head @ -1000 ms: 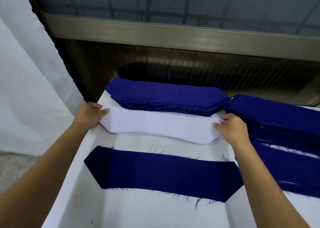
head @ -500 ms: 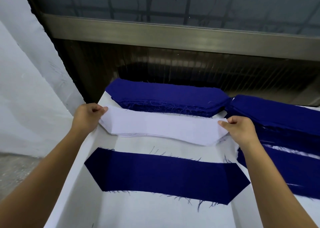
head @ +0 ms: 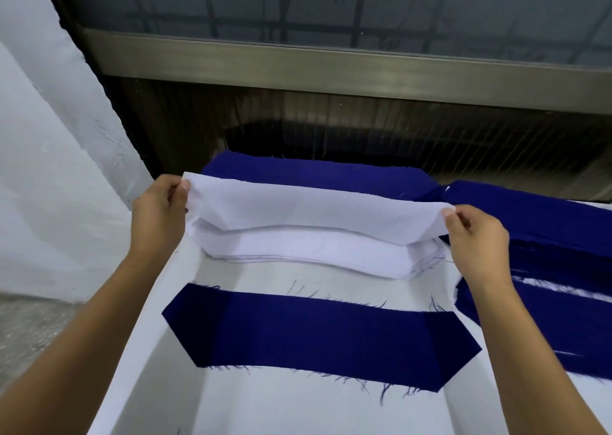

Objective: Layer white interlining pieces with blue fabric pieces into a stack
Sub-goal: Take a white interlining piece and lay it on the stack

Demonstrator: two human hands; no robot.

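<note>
A white interlining piece [head: 314, 211] hangs lifted above the white interlining pile [head: 318, 257]. My left hand [head: 159, 216] pinches its left end and my right hand [head: 477, 239] pinches its right end. Nearer to me, a single blue fabric piece [head: 318, 338] with pointed ends lies flat on the white table [head: 298, 411]. Behind the lifted piece sits a thick pile of blue pieces [head: 318, 174], partly hidden by it.
More blue fabric [head: 546, 222] lies piled at the right, with white strips showing between layers. A dark slatted panel and metal rail [head: 331, 67] stand just beyond the table. The table's left edge drops off beside a white wall [head: 49, 169].
Both hands have lifted the top white interlining piece off its pile; a second ago they were only gripping its ends while it lay flat.
</note>
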